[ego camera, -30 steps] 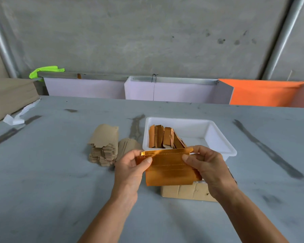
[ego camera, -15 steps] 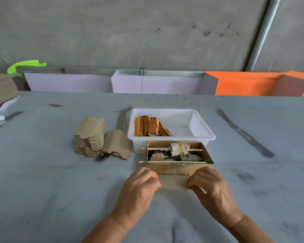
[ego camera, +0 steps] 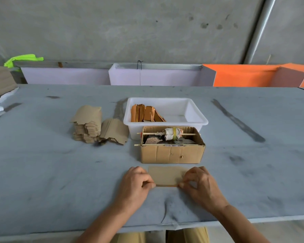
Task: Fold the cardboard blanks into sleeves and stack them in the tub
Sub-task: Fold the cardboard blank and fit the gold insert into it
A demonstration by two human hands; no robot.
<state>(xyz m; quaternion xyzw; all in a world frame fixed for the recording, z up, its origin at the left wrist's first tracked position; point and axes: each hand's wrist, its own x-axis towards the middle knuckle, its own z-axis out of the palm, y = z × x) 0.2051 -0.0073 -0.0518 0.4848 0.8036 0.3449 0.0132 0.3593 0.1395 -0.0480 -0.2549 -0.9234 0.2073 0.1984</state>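
Taking the cardboard box on the bench as your landmark: well to its left, a stack of brown blanks is sitting with a few loose ones leaning against it. Just behind the box, the white tub is holding orange folded sleeves standing on edge at its left end; its near wall is hiding behind the box. Just in front of the box, the blank is lying flat, brown side up, an orange edge showing along its near side. Your left hand is pinching its left end with curled fingers, and your right hand is pinching its right end. Both ends are hiding under your fingers.
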